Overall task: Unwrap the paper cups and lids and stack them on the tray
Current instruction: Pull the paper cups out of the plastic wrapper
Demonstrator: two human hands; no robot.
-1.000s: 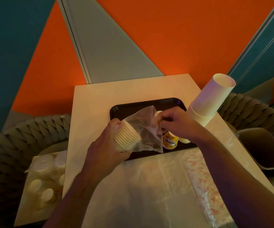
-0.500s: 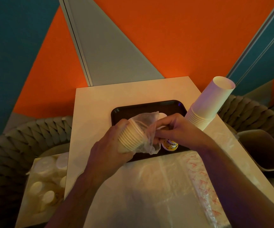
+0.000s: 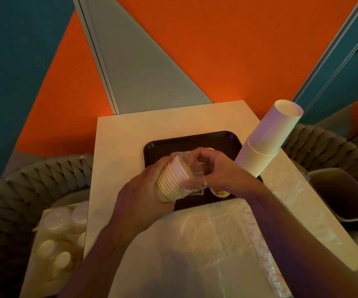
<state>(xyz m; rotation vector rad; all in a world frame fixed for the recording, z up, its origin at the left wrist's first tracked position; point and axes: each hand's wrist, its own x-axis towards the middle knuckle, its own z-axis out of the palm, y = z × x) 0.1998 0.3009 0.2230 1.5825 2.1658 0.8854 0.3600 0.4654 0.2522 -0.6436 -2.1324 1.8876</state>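
Partly hidden: base of small cup stack (image 3: pixel 172 181) buried in left hand (image 3: pixel 140 200); rims alone exposed, pointing up and right. Mouth end of same stack veiled by crumpled clear wrapper (image 3: pixel 192 168), so top cup hard to make out. Printed cup (image 3: pixel 220 192) on tray (image 3: pixel 186 143) mostly covered by right hand (image 3: pixel 221 168); only yellow lower edge visible. Pale round item behind right-hand knuckles too obscured to identify. Near edge of tray concealed behind both hands. Clear plastic sheet (image 3: pixel 212 237) on near part of table (image 3: pixel 130 134) faint, low in contrast, cut off at bottom of frame. Bag of lids (image 3: pixel 59 237) at left of table dim, blurred, contents shown only as pale discs.

Left grip: fingers curled round small cup stack, held tilted above near left part of tray. Right grip: fingers and thumb bunched, pinching wrapper just beside stack mouth, wrapper touching stack. Tall cup stack (image 3: pixel 266 143) upright at right end of tray, just beside right wrist, apart from both grips.
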